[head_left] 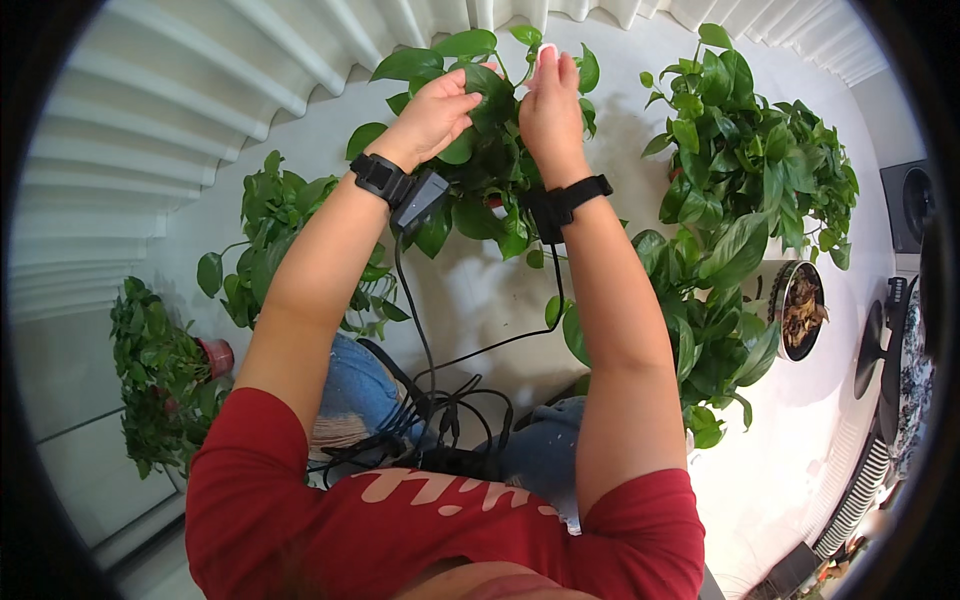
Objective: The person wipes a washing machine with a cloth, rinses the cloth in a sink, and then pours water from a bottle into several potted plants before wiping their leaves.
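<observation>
Both my arms reach up over a leafy green potted plant [472, 217] at the top middle. My left hand [439, 112] pinches a large green leaf [491, 94] by its edge between thumb and fingers. To the right of that leaf, my right hand [553, 109] is raised with a small pale pink and white piece [546, 51], perhaps a cloth or tissue, showing at its fingertips. Each wrist wears a black strap, and a dark box sits at the left one. The plant's pot is mostly hidden under the foliage.
More leafy plants stand at the left [277, 240], far left [154, 367] and right [750, 142]. A round container of dry brown leaves [784, 330] is at the right. Black cables [450, 405] run from my wrists to my lap. White curtains [172, 97] hang behind.
</observation>
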Motion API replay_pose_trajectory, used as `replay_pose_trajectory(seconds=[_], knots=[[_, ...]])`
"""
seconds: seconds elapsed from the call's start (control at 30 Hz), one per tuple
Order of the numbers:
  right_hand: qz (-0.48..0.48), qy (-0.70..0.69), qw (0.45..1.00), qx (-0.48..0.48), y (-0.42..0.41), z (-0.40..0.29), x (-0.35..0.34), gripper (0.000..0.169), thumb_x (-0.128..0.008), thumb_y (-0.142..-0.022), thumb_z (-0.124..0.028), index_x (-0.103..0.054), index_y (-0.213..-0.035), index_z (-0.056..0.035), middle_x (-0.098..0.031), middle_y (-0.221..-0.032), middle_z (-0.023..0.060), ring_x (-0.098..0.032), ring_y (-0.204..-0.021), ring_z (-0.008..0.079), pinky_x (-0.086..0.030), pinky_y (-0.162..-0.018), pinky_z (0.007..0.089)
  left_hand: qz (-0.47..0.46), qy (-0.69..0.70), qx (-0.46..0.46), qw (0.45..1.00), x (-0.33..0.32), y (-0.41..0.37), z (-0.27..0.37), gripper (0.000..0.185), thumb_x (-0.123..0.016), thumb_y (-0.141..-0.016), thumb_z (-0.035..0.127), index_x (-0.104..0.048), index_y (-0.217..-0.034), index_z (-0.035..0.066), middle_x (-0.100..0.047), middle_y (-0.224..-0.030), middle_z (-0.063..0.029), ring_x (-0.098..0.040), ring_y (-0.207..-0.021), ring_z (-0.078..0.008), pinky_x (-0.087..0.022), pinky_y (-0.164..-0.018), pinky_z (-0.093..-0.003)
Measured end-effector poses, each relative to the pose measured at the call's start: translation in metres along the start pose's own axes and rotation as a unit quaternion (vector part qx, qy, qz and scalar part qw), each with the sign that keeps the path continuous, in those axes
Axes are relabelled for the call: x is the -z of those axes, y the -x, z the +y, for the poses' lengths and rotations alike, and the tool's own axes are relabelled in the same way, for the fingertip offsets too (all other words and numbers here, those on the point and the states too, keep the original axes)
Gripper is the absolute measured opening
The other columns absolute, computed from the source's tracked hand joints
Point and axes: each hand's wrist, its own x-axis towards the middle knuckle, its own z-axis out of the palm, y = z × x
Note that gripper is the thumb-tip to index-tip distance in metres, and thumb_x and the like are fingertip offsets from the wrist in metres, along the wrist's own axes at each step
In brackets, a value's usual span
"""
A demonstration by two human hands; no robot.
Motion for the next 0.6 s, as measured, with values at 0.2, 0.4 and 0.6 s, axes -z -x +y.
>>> replay_pose_trajectory(seconds=[0.2, 0.4, 0.6], knots=[[-0.047, -0.031, 0.971, 0.232, 0.013, -0.028, -0.01, 0.046, -0.046, -0.079, 0.006, -0.048, -0.124, -0.0055, -0.049, -0.123, 0.015, -0.046, -0.117, 0.0336, -0.043, -0.093, 0.0386, -0.013, 0.039, -0.007, 0.999, 0.005, -0.001, 0.003, 0.037, -0.041, -0.09, 0.002, -0.045, -0.127, 0.007, -0.051, -0.12, -0.0007, -0.045, -0.111, -0.0122, -0.038, -0.09, -0.0278], [-0.081, 0.026, 0.988, 0.13, 0.005, 0.01, -0.019, 0.046, -0.041, -0.082, 0.002, -0.042, -0.128, -0.0029, -0.043, -0.132, 0.0187, -0.042, -0.122, 0.0346, -0.041, -0.096, 0.0374, -0.018, -0.005, 0.014, 1.0, 0.017, 0.0, 0.007, 0.04, -0.039, -0.091, 0.001, -0.039, -0.131, 0.002, -0.048, -0.128, -0.0058, -0.049, -0.114, -0.015, -0.041, -0.095, -0.0309], [-0.013, 0.021, 0.997, 0.07, 0.006, 0.015, -0.015, 0.052, -0.041, -0.081, 0.005, -0.032, -0.132, 0.0037, -0.038, -0.133, 0.0264, -0.043, -0.119, 0.0375, -0.04, -0.096, 0.0391, 0.042, 0.064, 0.012, 0.997, 0.021, -0.003, 0.012, 0.034, -0.035, -0.096, 0.008, -0.041, -0.129, 0.003, -0.049, -0.126, -0.0092, -0.051, -0.112, -0.0181, -0.042, -0.093, -0.0346]])
